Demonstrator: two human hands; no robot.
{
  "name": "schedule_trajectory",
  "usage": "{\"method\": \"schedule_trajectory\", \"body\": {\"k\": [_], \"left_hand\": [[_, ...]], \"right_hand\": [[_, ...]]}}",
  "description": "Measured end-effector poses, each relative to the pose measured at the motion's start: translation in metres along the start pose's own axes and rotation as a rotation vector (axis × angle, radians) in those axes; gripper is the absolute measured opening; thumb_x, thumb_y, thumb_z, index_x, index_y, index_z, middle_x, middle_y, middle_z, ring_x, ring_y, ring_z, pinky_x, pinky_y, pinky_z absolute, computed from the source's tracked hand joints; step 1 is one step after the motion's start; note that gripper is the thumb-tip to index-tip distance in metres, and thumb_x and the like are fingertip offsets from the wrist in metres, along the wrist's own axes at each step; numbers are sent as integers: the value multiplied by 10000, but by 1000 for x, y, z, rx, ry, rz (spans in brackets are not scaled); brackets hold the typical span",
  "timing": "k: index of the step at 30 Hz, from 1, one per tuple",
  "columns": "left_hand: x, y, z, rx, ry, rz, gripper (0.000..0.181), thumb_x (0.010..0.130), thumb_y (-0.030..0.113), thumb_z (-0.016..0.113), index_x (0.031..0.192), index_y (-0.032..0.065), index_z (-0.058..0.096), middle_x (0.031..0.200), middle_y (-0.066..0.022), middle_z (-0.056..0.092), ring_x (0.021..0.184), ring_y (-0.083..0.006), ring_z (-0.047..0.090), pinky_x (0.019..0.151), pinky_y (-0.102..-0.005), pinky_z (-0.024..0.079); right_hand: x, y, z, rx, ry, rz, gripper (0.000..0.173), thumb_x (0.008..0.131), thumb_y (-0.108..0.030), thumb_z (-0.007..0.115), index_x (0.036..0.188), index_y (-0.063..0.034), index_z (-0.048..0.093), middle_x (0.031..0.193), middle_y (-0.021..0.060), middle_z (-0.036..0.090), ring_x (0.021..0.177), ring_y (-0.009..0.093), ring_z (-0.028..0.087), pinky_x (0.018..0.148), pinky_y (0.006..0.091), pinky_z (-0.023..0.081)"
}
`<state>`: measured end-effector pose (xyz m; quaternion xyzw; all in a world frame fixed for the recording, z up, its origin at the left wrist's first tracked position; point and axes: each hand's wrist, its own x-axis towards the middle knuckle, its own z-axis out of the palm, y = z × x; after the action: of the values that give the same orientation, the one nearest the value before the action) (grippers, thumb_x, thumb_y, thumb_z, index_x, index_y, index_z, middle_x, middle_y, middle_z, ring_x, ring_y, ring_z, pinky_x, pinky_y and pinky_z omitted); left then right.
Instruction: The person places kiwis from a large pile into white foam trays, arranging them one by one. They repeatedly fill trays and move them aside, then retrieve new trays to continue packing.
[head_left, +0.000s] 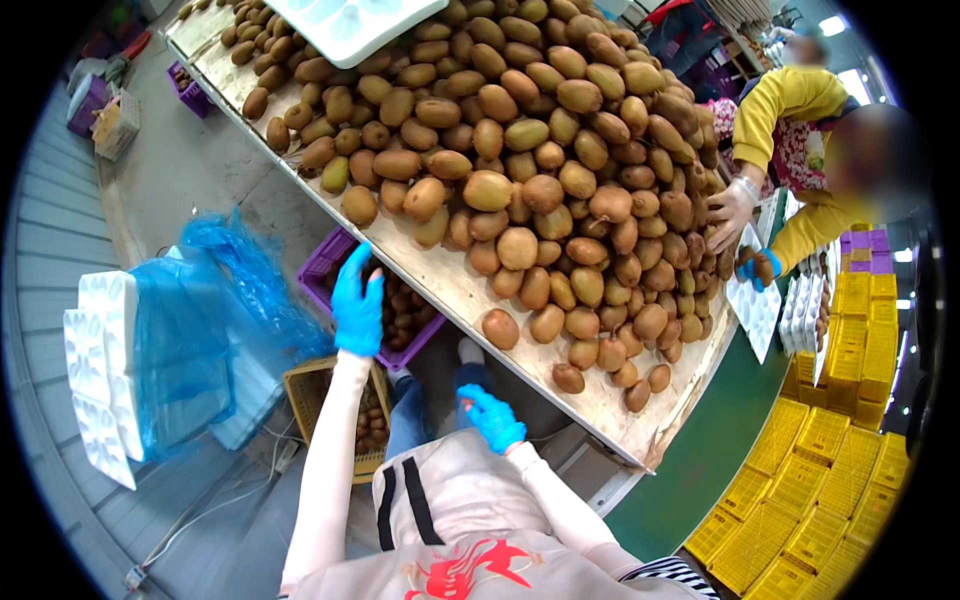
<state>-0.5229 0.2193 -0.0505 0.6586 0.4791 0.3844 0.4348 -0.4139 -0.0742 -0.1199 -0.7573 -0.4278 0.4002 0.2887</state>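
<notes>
My left hand (357, 309), in a blue glove, hovers over a purple crate (420, 341) beside the table edge. Its thumb stands apart from the fingers, and nothing shows in its grasp. My right hand (491, 421), also blue-gloved, hangs close to my apron (465, 480) with its fingers partly bent; the palm side is hidden. Both gloves show bare skin at a thumb or fingertip. Before me a large heap of kiwifruit (517, 187) covers much of the pale wooden table (600, 409). A white moulded fruit tray (356, 30) rests at the heap's far side.
Stacked white trays (105, 367) in blue plastic film (187, 352) stand at left. A yellow crate (304, 397) holds kiwifruit near my legs. At right, a co-worker's hands (731, 214) touch fruit near a tray (754, 300), beside a green belt (675, 465) and yellow crates (795, 487).
</notes>
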Motion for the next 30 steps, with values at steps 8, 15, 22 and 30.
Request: {"method": "schedule_trajectory", "body": {"k": [8,15,22,30], "left_hand": [[36,25,114,833,-241,400,612,777,39,593,1362,75,419,1349,-132,475,1247,-320,427,1057,-487,317],[42,15,140,1044,-180,340,692,698,72,638,1352,88,410,1258,-112,481,1221,-321,397,1069,-518,223],[17,53,113,735,-266,159,702,647,109,722,1302,99,469,1212,-135,508,1132,-348,469,1017,-452,354],[-24,32,109,-996,-71,-711,499,894,260,638,1293,35,440,1212,-132,529,1083,-252,547,912,-380,489]], "right_hand": [[1,-20,-145,312,219,44,294,942,-112,559,1229,-59,591,1082,69,673,976,142,626,854,281,489],[27,18,-252,484,288,-2,278,944,-61,547,1219,-56,591,1129,77,628,995,142,599,905,281,467],[89,-23,-262,341,225,-228,306,914,-20,551,1215,-56,593,1157,118,615,1064,216,597,899,299,474],[263,-84,-216,-583,479,-691,438,868,-79,512,1301,-55,451,1320,202,444,1237,388,429,982,425,418]]}}
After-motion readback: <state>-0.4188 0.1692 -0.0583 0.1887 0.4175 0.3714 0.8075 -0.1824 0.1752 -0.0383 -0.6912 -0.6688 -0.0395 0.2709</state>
